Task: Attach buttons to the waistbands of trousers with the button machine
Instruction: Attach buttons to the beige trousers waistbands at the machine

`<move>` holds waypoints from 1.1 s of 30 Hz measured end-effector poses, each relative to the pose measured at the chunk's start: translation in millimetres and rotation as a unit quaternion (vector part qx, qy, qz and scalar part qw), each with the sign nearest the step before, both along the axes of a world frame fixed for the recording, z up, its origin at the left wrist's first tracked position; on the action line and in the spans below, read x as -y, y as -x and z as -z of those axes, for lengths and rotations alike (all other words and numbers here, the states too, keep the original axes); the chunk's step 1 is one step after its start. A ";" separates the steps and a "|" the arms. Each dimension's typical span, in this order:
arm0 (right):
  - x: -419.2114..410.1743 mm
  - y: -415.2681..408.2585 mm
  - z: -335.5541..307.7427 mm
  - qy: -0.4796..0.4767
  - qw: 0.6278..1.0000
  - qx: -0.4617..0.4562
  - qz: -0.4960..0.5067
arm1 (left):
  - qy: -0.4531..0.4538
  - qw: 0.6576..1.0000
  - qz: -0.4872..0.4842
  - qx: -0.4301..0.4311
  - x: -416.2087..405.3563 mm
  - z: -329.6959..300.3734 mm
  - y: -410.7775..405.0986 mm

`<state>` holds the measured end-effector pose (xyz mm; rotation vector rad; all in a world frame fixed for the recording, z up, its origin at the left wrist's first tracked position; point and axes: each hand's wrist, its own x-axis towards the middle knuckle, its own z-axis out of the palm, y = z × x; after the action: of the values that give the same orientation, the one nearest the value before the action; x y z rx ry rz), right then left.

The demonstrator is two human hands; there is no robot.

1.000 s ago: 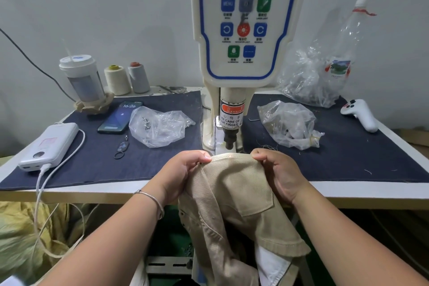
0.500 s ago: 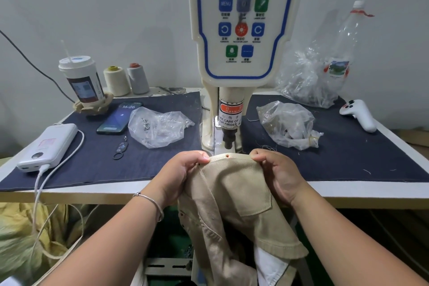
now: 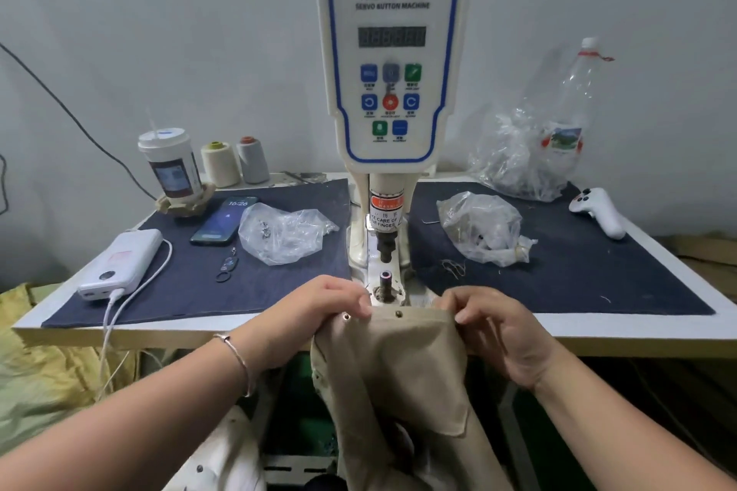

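Both hands hold the trousers (image 3: 402,371) just in front of the button machine (image 3: 393,100).
Left hand (image 3: 315,315) and right hand (image 3: 494,327) pinch the waistband (image 3: 414,317) – two metal studs (image 3: 398,314) show along it.

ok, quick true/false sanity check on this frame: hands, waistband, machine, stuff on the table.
1. Both hands grip the beige trousers at the waistband. True: left hand, right hand.
2. The waistband sits under the punch. False: it lies in front of the die.
3. The phone lies left of the machine. True.
4. The white controller is in the right hand. False: it lies on the mat.
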<state>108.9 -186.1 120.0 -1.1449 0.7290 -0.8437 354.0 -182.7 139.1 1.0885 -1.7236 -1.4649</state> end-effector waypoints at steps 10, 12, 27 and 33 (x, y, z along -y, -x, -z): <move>-59.8 -7.2 -28.8 -0.036 0.959 -0.199 -0.200 | 0.059 0.989 0.124 0.062 -77.1 -80.2 32.8; -69.0 -2.7 -38.0 -0.071 0.954 -0.148 -0.253 | 0.064 0.989 0.110 0.068 -87.4 -86.0 29.7; -84.4 6.6 -121.7 0.128 0.934 -0.158 -0.295 | -0.011 0.999 0.036 -0.007 -121.7 -83.4 9.2; -83.9 1.3 -166.6 0.235 0.905 -0.194 -0.298 | 0.036 0.960 0.193 0.198 -130.0 -65.1 25.1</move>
<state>107.6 -102.2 286.6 -1.8834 0.4464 -0.2644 328.9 -52.7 204.2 1.1033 -2.3613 -1.4619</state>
